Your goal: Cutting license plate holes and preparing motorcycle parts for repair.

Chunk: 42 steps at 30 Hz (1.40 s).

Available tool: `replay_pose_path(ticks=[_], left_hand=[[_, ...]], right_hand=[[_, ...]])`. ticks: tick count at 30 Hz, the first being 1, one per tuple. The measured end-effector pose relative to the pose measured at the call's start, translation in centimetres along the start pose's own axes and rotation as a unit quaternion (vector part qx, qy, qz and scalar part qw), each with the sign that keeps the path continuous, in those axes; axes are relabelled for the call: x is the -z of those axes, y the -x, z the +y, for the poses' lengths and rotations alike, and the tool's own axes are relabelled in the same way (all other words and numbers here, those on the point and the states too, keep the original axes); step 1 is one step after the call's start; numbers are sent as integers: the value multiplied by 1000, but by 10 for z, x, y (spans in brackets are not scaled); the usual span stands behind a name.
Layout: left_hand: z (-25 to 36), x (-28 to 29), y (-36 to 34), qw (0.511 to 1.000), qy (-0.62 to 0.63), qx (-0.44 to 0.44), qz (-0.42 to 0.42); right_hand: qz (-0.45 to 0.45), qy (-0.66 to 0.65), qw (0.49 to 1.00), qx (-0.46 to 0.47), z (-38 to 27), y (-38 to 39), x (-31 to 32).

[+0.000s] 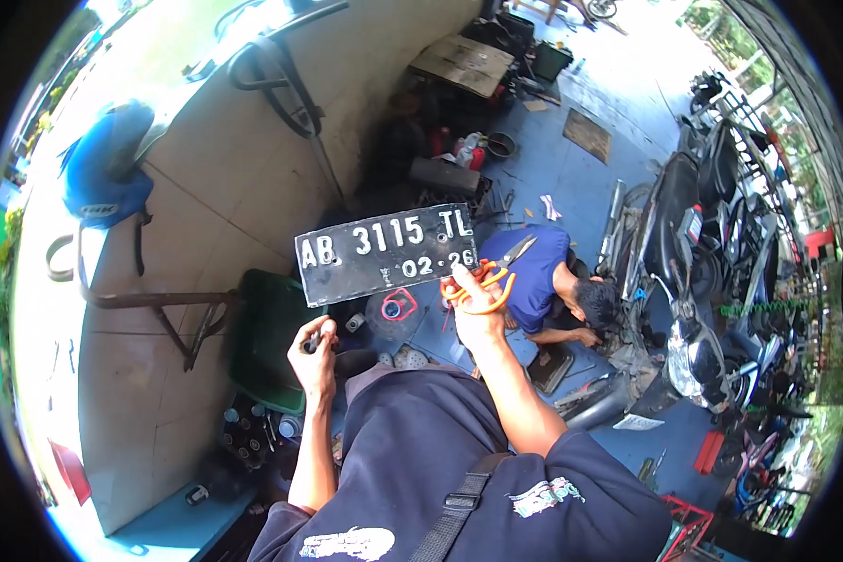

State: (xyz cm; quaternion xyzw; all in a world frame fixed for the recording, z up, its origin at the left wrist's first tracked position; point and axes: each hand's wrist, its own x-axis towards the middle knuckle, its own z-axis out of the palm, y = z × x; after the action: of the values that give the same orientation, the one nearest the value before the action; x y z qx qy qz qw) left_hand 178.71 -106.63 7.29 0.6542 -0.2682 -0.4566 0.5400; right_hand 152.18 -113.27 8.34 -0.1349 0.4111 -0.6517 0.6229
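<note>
My right hand [480, 314] is closed at the lower right corner of a black number plate [356, 272] with raised white characters. The same hand also holds a pair of scissors [498, 290] with orange handles, its blades pointing up and to the right. Below the plate's lower left corner, my left hand [315, 361] is curled, apart from the plate. Something small and dark shows between its fingers, too small to name.
A co-worker in a blue shirt [534, 267] crouches just beyond my right hand, beside a dark motorcycle [674, 215]. More motorcycles line the right side. At left stand a dark green bin [262, 347], a metal rail [159, 300] and a blue helmet [112, 173].
</note>
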Motion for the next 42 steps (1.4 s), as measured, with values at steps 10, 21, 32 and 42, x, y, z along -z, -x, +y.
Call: replay_pose_path(ticks=[10, 21, 32, 42], left_hand=[[86, 27, -37, 969, 186, 11, -162], [110, 8, -17, 919, -123, 54, -370], [99, 3, -21, 988, 24, -25, -154], [102, 2, -12, 989, 37, -30, -140]], right_hand=[[-76, 12, 997, 12, -29, -16, -21], [-124, 72, 986, 87, -35, -47, -59], [-277, 214, 928, -131, 32, 46, -2], [-277, 471, 837, 14, 23, 75, -67]])
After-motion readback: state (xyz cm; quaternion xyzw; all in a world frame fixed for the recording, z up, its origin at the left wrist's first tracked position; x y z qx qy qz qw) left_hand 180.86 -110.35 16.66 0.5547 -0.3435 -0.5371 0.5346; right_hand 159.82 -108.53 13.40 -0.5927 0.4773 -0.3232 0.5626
